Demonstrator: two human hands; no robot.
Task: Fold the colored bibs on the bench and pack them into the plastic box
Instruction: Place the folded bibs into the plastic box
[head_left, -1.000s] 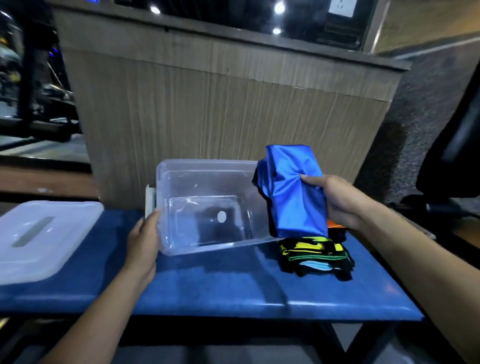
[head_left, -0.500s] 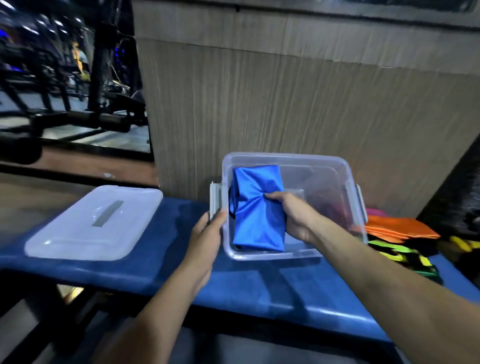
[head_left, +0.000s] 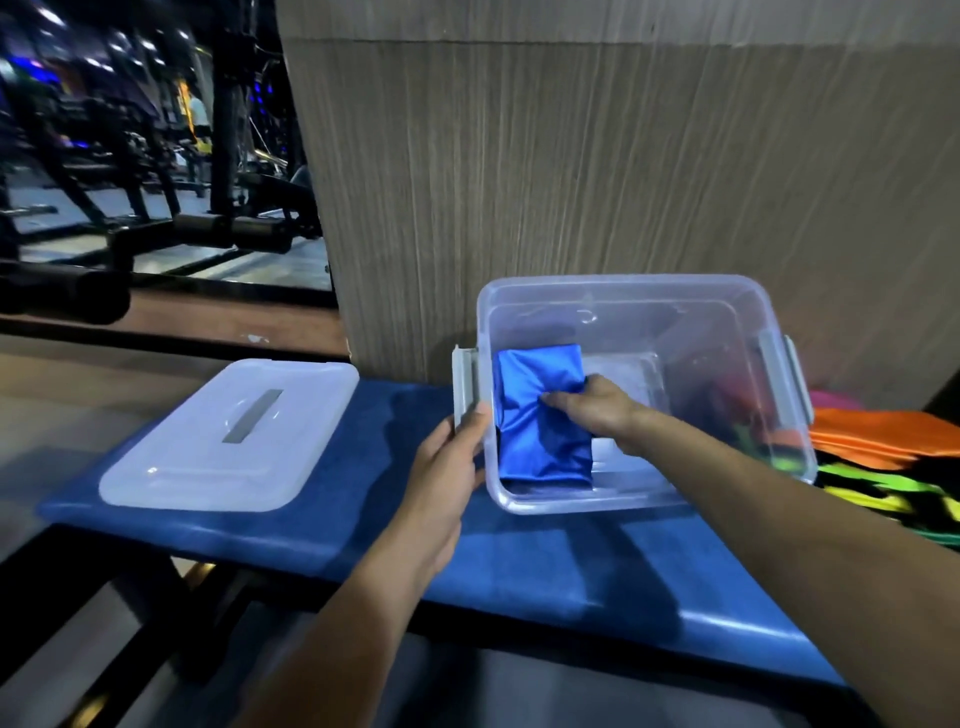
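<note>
The folded blue satin bib (head_left: 540, 421), held aloft a second ago, now lies at nine o'clock inside the clear plastic box (head_left: 623, 293); right hand (head_left: 597, 410) pinches it, left hand (head_left: 452, 457) grips the box's latch side. Unpacked bright bibs (head_left: 883, 457) remain on the table (head_left: 519, 551) at three o'clock.

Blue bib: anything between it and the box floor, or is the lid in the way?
Nothing visible. The blue bib is already inside the plastic box at its left end, under the right hand. The lid lies apart on the bench.

The plastic box (head_left: 639, 291) is clear and glossy; inside it lies a shiny, satiny blue bib (head_left: 540, 415). Left of the box, the lid (head_left: 228, 441) is frosted plastic (smooth), on the bench (head_left: 519, 561) of matt blue padding.
</note>
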